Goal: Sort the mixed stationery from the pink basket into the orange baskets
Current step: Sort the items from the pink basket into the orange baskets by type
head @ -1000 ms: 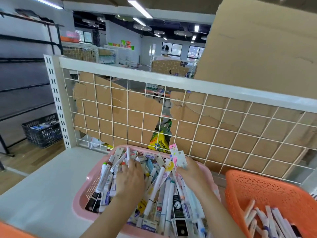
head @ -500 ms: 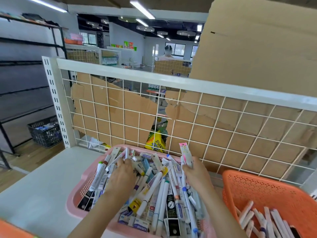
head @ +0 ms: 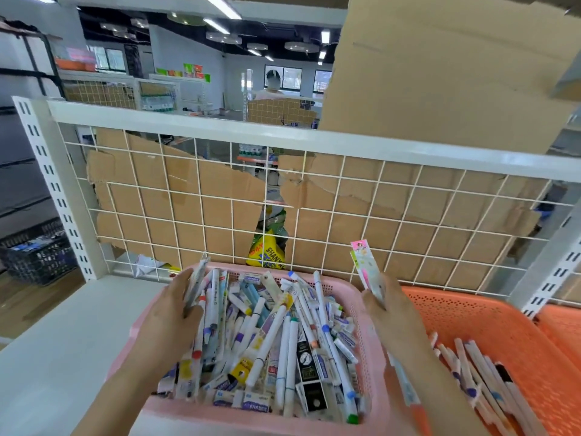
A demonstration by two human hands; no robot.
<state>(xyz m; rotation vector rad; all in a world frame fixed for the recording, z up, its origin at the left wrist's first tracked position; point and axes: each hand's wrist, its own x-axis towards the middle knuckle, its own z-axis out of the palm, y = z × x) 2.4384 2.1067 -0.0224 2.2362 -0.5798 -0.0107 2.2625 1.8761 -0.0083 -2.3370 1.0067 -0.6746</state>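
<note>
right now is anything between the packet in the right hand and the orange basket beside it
Nothing visible. The right hand holds the pink-topped packet over the right rim of the pink basket; the orange basket sits open to its right, with only pens lying in it.

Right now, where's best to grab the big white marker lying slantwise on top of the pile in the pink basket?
Pinch the big white marker at mid-barrel, coming straight down from above with fingers across its length. It lies uppermost in the pink basket with its barrel bare, while both ends sit among other pens, so they look harder to get fingers around.
</note>
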